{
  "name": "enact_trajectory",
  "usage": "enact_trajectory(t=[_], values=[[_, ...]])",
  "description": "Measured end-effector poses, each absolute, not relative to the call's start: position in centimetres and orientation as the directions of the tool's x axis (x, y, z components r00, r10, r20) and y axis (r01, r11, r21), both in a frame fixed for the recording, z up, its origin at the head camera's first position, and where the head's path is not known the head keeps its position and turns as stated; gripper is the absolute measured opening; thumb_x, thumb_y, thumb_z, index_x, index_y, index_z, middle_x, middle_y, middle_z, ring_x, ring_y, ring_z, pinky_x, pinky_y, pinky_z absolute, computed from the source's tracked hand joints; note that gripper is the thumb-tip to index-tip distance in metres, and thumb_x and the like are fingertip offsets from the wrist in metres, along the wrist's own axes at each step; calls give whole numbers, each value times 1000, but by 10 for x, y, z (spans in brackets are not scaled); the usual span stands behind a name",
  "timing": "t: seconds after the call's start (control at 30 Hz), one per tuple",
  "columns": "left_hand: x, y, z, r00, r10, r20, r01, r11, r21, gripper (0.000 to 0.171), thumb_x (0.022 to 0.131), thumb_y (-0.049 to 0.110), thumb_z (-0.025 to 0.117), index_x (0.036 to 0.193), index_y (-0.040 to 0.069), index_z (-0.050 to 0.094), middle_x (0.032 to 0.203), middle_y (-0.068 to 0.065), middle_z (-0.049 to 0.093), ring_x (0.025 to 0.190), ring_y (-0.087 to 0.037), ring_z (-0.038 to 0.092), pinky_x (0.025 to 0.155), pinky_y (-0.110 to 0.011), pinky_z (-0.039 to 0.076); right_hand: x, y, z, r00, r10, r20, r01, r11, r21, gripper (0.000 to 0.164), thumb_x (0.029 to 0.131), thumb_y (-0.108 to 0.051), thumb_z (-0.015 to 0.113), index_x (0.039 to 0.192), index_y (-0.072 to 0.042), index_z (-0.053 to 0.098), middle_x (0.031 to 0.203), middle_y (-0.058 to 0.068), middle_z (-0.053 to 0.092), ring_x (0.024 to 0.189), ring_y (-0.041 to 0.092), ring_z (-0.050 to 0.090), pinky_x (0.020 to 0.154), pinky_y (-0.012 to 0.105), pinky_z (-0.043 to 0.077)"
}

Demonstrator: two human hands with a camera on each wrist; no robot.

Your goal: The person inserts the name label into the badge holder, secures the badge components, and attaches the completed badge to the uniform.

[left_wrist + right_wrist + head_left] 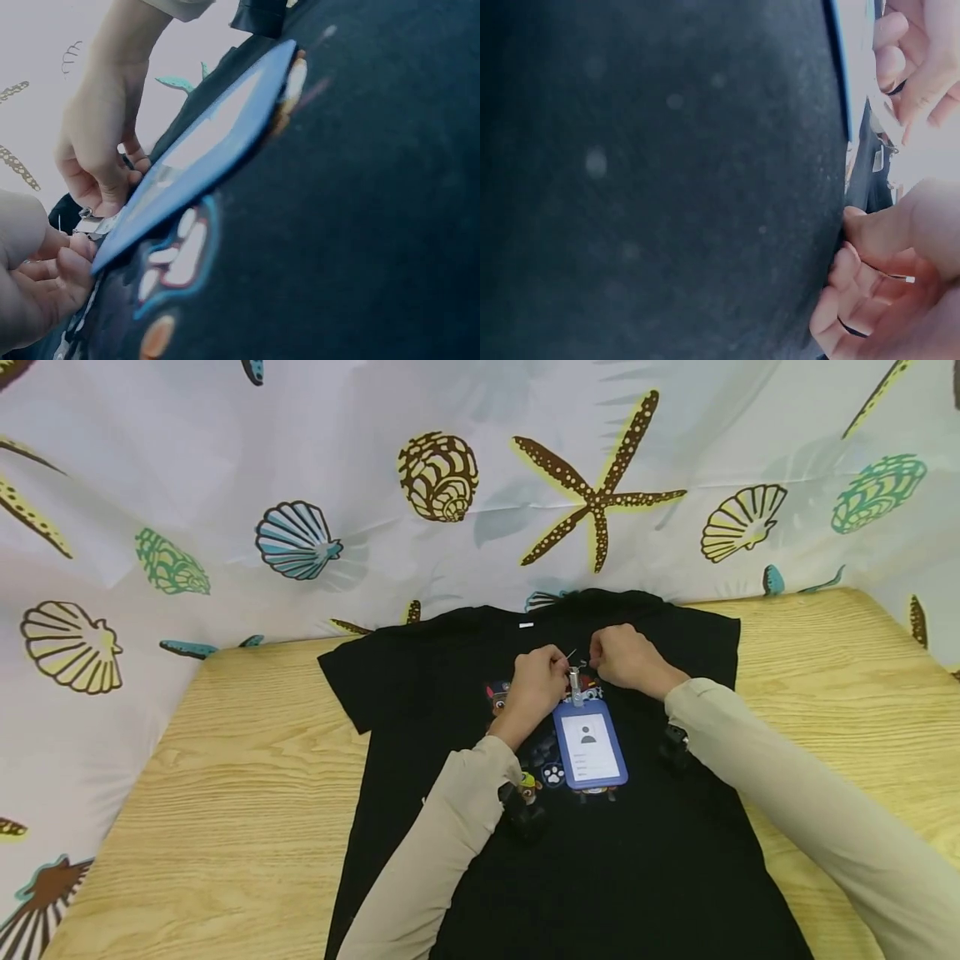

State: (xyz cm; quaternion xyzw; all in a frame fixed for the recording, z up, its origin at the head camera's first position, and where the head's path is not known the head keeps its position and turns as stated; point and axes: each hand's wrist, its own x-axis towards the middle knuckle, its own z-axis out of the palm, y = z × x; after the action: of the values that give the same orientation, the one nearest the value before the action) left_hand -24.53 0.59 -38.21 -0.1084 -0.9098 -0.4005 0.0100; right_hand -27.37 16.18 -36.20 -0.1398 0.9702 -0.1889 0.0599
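A black T-shirt (637, 860) with a cartoon print lies spread on the table, and a blue badge holder (558, 732) with a white card lies on its chest. The badge's metal clip (576, 686) points toward the collar. My left hand (534, 687) pinches the hardware at the clip's upper end, where a thin pin (572, 653) sticks out by the fingertips. Just right of it, my right hand (628, 657) has thumb and fingers bent together at the shirt cloth, pinching it. A thin wire-like piece (889, 275) shows among the right fingers. Curled fingers partly hide both grips.
The shirt lies on a wood-grain table (262, 777). Behind the table hangs a white cloth (360, 460) printed with shells and starfish. Black wrist cameras (525, 814) sit close over the shirt, below the sleeves.
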Motion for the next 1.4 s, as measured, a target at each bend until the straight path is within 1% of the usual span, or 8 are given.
enact_trajectory(t=[0.17,0.4,0.57,0.77,0.83,1.07,1.2,1.4], values=[[-246,10,-380,-968,238,74,233,756,612,18,96,8,53,87,2,68,78,-5,62,66,-14,54,55,-21,41,-275,166,-363,-947,-318,-46,-275,877,-394,4,82,3,59,83,1,62,78,11,61,64,21,53,54,30,44],[-245,8,-374,-969,246,-23,187,791,583,18,95,8,54,86,2,68,83,-7,66,67,-14,55,55,-21,42,-281,167,-367,-925,-371,79,-361,795,-488,8,88,-5,69,82,0,67,71,9,62,60,18,52,53,27,41],[-243,8,-372,-965,259,-34,192,790,582,17,95,7,53,88,2,68,85,-8,67,67,-14,56,54,-21,42,-284,162,-364,-911,-412,32,-387,823,-415,11,89,-5,67,79,-1,67,74,9,63,60,18,53,53,27,43],[-241,8,-372,-962,273,-9,217,784,582,18,95,7,54,84,3,68,83,-8,65,66,-15,55,53,-22,40,-286,162,-363,-882,-471,-2,-448,841,-303,8,87,1,60,80,-2,59,77,10,57,68,22,53,59,34,46],[-241,9,-371,-962,273,-13,215,786,579,19,96,8,54,85,3,68,83,-8,65,66,-15,55,53,-21,40,-286,164,-363,-887,-462,1,-440,844,-308,8,87,1,60,80,-2,59,77,9,57,68,22,52,59,33,45],[-240,7,-371,-962,273,-31,200,773,602,17,96,9,54,89,2,69,85,-9,65,67,-16,54,53,-21,39,-286,165,-366,-904,-424,50,-401,802,-444,8,89,-4,68,82,-1,66,73,9,63,62,19,53,55,28,43],[-240,5,-372,-963,268,-28,195,765,614,17,96,8,54,90,2,69,86,-9,65,67,-16,53,53,-21,38,-284,160,-367,-875,-479,75,-468,794,-387,7,87,-1,67,80,-2,66,76,9,63,65,19,54,56,30,45],[-241,3,-375,-962,273,-23,202,763,615,18,96,9,54,90,2,69,85,-8,64,67,-16,54,53,-21,39,-283,157,-370,-843,-533,66,-526,795,-302,10,85,3,63,79,-4,59,77,9,58,67,22,53,56,32,45]])
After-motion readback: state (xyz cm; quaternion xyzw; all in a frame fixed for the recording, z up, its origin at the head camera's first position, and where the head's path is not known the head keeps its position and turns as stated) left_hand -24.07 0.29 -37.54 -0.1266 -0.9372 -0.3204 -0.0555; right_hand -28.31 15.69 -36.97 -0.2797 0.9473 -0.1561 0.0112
